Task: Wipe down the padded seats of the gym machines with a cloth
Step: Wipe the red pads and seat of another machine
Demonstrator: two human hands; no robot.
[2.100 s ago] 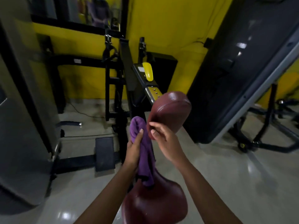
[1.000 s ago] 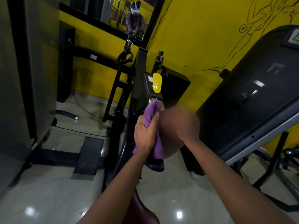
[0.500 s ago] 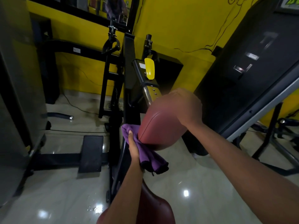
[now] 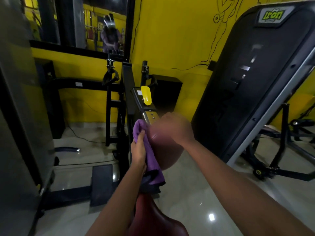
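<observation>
Yellow wall (image 4: pixel 170 40) | "iron" label (image 4: pixel 271 15) | left hand (image 4: pixel 139 150) grips purple cloth (image 4: pixel 150 155)

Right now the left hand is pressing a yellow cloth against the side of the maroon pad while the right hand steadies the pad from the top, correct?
Not quite: the cloth is purple, not yellow. The head view shows the left hand pressing it against the side of the maroon pad while the blurred right hand steadies the pad from the top.

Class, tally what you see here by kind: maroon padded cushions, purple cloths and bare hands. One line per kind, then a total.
Maroon pads: 2, the upper pad and the lower seat
Purple cloth: 1
Hands: 2, left hand, right hand
Total: 5
</observation>
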